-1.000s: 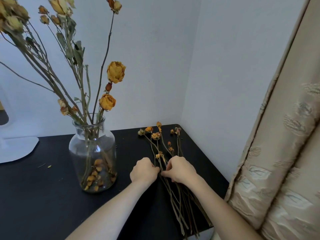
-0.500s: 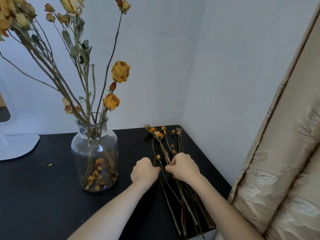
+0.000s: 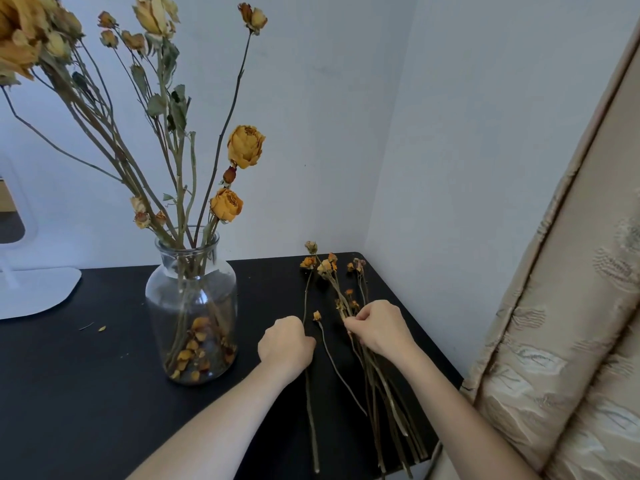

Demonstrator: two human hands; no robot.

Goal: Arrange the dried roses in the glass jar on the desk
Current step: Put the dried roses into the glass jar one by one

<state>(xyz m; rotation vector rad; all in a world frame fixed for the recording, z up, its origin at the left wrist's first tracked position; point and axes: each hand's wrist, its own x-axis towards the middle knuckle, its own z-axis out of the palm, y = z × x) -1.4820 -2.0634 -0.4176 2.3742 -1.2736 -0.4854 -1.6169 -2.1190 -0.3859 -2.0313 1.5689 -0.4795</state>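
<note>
A clear glass jar (image 3: 191, 306) stands on the black desk (image 3: 86, 393), holding several tall dried yellow roses (image 3: 245, 145) with loose petals at its bottom. To its right lies a bundle of loose dried roses (image 3: 374, 375) with small orange heads toward the wall. My left hand (image 3: 285, 342) is closed around one long single stem (image 3: 310, 420) pulled left of the bundle. My right hand (image 3: 379, 329) pinches the bundle's stems near their upper part. A short stem (image 3: 332, 358) lies between the two hands.
A white stand base (image 3: 38, 289) sits at the desk's far left. White walls meet in the corner behind the desk. A beige patterned curtain (image 3: 571, 323) hangs just past the desk's right edge. Small petal bits (image 3: 101, 328) lie left of the jar.
My hands have drawn apart: the left has pulled one long stem leftward out of the bundle, while the right stays on the remaining stems. A short stem now lies separate between them.
</note>
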